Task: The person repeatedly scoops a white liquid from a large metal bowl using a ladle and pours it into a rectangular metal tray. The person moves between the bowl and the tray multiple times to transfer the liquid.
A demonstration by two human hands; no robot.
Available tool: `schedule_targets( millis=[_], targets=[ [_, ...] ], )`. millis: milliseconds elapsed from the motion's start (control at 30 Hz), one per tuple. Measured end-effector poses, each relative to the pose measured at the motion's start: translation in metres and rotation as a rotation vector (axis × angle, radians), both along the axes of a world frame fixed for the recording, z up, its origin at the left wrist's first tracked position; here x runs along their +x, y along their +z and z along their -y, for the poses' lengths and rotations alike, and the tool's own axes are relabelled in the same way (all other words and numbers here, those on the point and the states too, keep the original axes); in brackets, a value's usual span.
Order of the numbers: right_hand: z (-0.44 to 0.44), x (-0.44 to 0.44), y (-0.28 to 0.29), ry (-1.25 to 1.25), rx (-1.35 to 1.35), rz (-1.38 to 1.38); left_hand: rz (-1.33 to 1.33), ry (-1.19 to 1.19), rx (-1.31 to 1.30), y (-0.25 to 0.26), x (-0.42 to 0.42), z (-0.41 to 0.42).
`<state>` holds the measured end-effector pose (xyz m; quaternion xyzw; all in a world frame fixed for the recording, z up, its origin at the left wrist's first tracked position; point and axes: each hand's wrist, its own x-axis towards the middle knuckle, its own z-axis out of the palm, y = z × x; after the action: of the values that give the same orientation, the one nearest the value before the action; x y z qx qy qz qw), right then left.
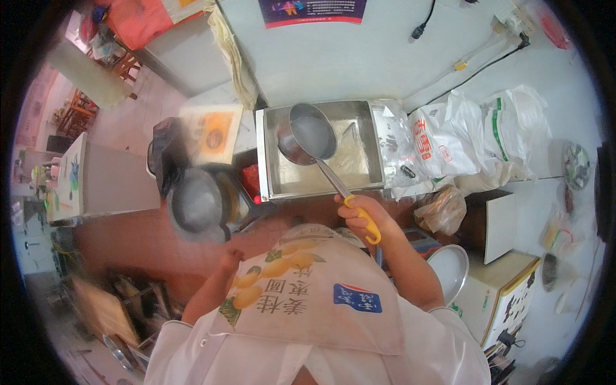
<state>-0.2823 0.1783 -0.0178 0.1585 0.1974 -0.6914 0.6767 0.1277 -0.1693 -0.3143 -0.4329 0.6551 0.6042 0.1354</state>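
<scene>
My right hand (362,213) grips the yellow plastic handle of a deep metal water ladle (313,134). The ladle's bowl is over a rectangular stainless-steel basin (264,154), its rounded underside turned towards the basin's left side. Whether the ladle holds anything is hard to tell through the grey haze in its bowl. My left hand (234,259) hangs low beside my apron (308,274), apart from the basin. Its fingers look curled, but what they hold, if anything, does not show. Nearest to it is a round grey pan (196,202), blurred by haze.
White plastic sacks (445,134) lie right of the basin, with a tied clear bag (440,209) below them. A black plastic bag (169,151) and a printed paper bag (211,132) stand at left. A white bowl (447,272) is near my right elbow. Black cables (476,72) hang on the wall.
</scene>
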Motion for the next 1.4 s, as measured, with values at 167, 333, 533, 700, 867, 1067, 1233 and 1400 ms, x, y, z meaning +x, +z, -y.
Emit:
schedule_targets(
  millis=[167, 333, 533, 700, 867, 1067, 1233, 1400],
  targets=[
    [0.004, -0.006, 0.009, 0.11, 0.342, -0.317, -0.205, 0.319, 0.451, -0.047, 0.038, 0.008],
    [0.001, -0.004, 0.02, 0.306, 0.676, -0.839, -0.119, -0.058, -0.177, 0.012, -0.008, -0.025],
    [-0.014, -0.011, 0.016, 0.428, 0.845, -1.184, -0.035, -0.028, -0.159, 0.075, -0.037, -0.048],
    [-0.01, -0.002, 0.021, 0.436, 0.938, -1.415, 0.116, -0.141, -0.233, 0.044, -0.019, -0.043],
    [-0.003, 0.003, 0.04, 0.414, 0.96, -1.474, 0.09, 0.033, -0.004, 0.033, -0.018, -0.043],
    [-0.008, 0.008, 0.053, 0.326, 1.044, -1.431, 0.204, 0.079, 0.057, 0.066, -0.034, -0.041],
    [-0.013, 0.006, 0.057, 0.278, 1.05, -1.441, 0.219, 0.071, -0.022, 0.089, -0.043, -0.043],
    [-0.008, -0.002, 0.061, 0.37, 0.987, -1.445, 0.231, -0.023, -0.035, 0.076, -0.036, -0.036]
  ],
)
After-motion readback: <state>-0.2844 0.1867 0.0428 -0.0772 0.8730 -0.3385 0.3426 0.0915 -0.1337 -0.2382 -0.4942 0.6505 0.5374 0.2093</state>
